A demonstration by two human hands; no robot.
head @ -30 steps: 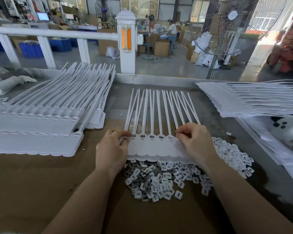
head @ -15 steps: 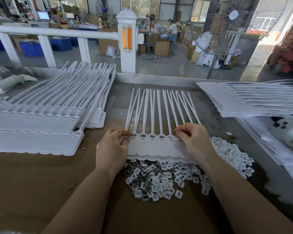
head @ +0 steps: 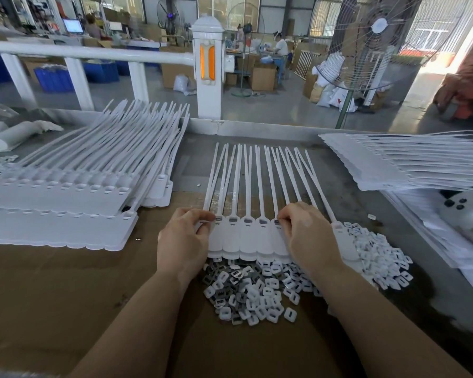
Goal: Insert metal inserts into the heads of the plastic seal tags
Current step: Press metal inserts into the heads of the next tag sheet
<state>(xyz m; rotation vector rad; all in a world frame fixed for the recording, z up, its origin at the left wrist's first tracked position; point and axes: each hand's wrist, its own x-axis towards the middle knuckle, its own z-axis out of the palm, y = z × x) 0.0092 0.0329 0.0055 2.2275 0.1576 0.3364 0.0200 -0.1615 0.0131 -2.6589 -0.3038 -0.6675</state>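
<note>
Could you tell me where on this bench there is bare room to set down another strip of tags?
Bare cardboard lies below the left stack, left of the inserts. A grey gap separates that stack from the centre strip. The right is crowded by the right stack.

The left hand (head: 182, 241) and right hand (head: 310, 236) hide the outer heads of the seal-tag strip (head: 247, 236).

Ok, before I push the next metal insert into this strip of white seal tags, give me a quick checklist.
1. Flat strip of white plastic seal tags lying flat on the brown cardboard: ok.
2. Left hand steadying the strip's left end: ok.
3. Right hand fingertips at a tag head: ok.
4. Insert held in the fingers: cannot tell.
5. Heads between the hands showing metal: ok.
6. Pile of loose white-and-metal inserts close by: ok.
</note>
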